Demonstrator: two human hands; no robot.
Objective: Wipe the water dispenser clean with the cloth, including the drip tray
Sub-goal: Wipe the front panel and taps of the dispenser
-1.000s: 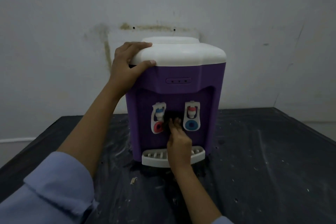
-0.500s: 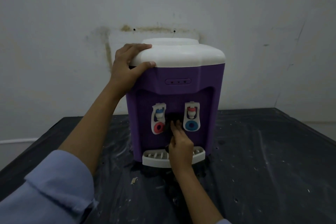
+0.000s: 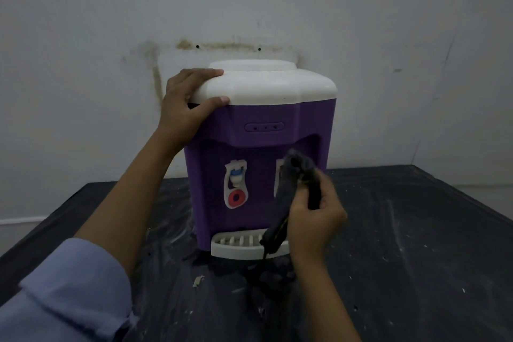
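Observation:
A purple water dispenser (image 3: 263,130) with a white lid (image 3: 266,86) stands on a dark table against the wall. My left hand (image 3: 186,108) grips the lid's front left corner. My right hand (image 3: 313,216) holds a dark cloth (image 3: 288,189) in front of the dispenser's right side; the cloth covers most of the right tap and its tail hangs down to the white drip tray (image 3: 236,247). The left tap (image 3: 235,184), white with a red button, is in plain sight. The hand and cloth are blurred.
The dark table (image 3: 402,244) is scuffed with pale smears and specks. A small light scrap (image 3: 198,280) lies in front of the tray. The stained white wall (image 3: 83,64) is right behind the dispenser. The table's right edge runs at the far right.
My right hand has moved from between the two taps to the right and back from the front panel, and the cloth now hangs out long over the right tap. The left hand keeps its grip.

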